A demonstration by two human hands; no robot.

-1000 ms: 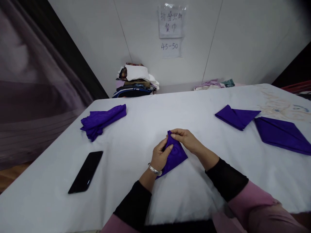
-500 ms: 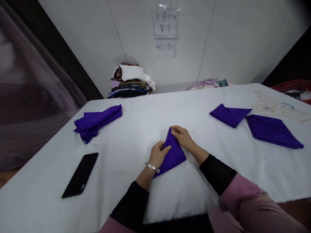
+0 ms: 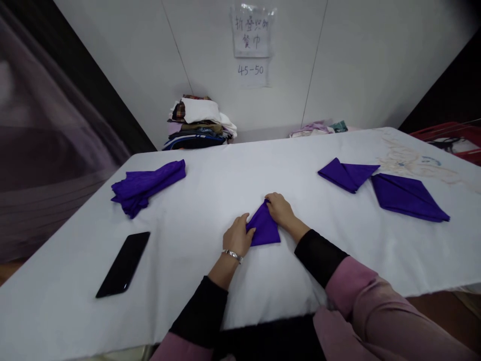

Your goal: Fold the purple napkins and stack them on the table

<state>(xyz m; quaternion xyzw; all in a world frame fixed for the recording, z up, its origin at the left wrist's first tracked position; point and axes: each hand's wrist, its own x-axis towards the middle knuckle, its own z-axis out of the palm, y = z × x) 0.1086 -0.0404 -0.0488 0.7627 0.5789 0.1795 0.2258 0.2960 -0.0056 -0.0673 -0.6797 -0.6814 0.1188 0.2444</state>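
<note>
A purple cloth napkin (image 3: 266, 228), folded to a small pointed shape, lies in front of me on the white tablecloth (image 3: 203, 190). My left hand (image 3: 238, 235), with a silver bracelet at the wrist, grips its left side between thumb and fingers. At the top point, my right hand (image 3: 280, 208) pinches the fabric. The palms hide parts of the napkin's edges. To the right lie two folded purple napkins (image 3: 347, 174) (image 3: 409, 196), almost touching each other. A bunched purple cloth (image 3: 148, 185) rests at the far left.
A black phone (image 3: 124, 264) lies on the table's left side. Behind the table's far edge stand a stack of folded clothes (image 3: 199, 123) and a lower heap of fabric (image 3: 315, 129). A red basket (image 3: 451, 140) is at the far right. Handwritten paper signs (image 3: 251, 42) hang on the wall.
The napkin in my hands has turned and looks smaller, its lower edge now nearly level. My right hand has curled closer over the top point. The whole view has shifted slightly.
</note>
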